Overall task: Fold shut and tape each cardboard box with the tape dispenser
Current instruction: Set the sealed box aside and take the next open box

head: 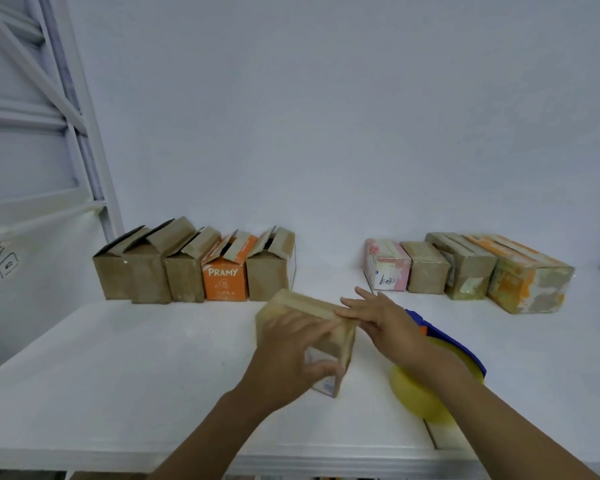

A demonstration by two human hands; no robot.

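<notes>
Fingers of the left hand [284, 348] curl round the small brown cardboard box [302, 303] on the white counter [118, 375]. The right hand [385, 323] lays straight fingers on the right end of the box's top, which runs left to right. Just right of it, under the right forearm, lies the blue-and-yellow tape dispenser [413, 393]. Five open-flapped boxes [187, 268] wait rear left, contents unseen. Four closed boxes [426, 268] stand rear right.

This looks like a plain packing room or stockroom. A bare white table [118, 375] stands against a blank white wall [326, 116], with a white metal rack frame [84, 133] at the left. Small cardboard boxes [184, 275] line the table's back in two groups, and a blue-and-yellow tape dispenser [447, 344] lies nearby
</notes>
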